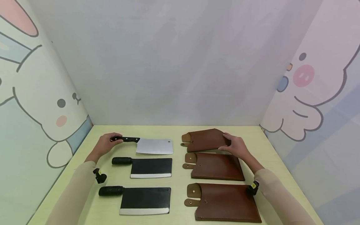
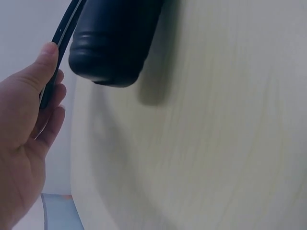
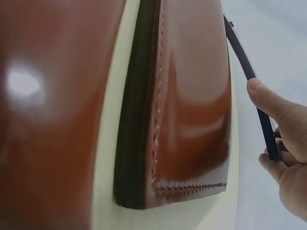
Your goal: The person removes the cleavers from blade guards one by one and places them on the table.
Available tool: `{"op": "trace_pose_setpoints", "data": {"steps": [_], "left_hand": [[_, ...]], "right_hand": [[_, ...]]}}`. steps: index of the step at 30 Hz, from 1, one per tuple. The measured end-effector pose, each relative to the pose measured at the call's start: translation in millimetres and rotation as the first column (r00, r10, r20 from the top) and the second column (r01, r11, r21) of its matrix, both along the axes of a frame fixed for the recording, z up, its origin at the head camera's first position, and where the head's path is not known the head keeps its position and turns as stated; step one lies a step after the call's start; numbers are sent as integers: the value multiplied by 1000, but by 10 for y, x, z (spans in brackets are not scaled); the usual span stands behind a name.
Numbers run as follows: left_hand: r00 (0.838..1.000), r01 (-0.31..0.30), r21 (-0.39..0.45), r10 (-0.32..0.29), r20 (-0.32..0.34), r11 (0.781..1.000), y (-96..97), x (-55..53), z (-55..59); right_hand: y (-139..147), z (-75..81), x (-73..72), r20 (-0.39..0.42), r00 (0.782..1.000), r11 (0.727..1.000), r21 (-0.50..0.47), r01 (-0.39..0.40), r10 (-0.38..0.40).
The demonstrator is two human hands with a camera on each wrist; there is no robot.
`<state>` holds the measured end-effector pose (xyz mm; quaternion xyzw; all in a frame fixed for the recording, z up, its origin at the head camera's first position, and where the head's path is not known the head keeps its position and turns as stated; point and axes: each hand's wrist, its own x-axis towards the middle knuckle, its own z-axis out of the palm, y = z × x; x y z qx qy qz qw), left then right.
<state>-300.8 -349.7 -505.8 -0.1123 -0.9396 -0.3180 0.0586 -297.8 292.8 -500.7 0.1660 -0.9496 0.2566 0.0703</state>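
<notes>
At the back left, my left hand grips the black riveted handle of a silver cleaver. The left wrist view shows thumb and fingers around that handle, with the blade out of sight. At the back right, my right hand pinches the right end of a brown leather knife sheath, which looks slightly raised there. In the right wrist view that sheath appears edge-on between thumb and fingers. The cleaver's blade points right, toward the sheath's flap, with a gap between them.
Two black-bladed cleavers, the middle one and the front one, lie on the pale table. Two more brown sheaths, middle and front, lie at the right. Walls enclose the back and sides.
</notes>
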Motion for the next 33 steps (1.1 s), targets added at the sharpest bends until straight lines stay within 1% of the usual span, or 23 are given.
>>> {"op": "trace_pose_setpoints", "data": {"steps": [11,17,25,33], "left_hand": [[1000,-5,-22,5,2,1000,-48,-29,-100],[1000,-6,-35,7,31,999,-60,-47,-149],[998,-13,-15,14,57,1000,-77,-42,-187],[992,-45,39,40,119,998,-73,-11,-194]], "right_hand": [[10,-103,-49,39,999,998,55,5,-7],[14,-146,-77,59,998,997,72,0,-5],[5,-151,-78,83,997,995,96,-9,0],[27,-169,-92,105,994,996,81,-37,28]]}}
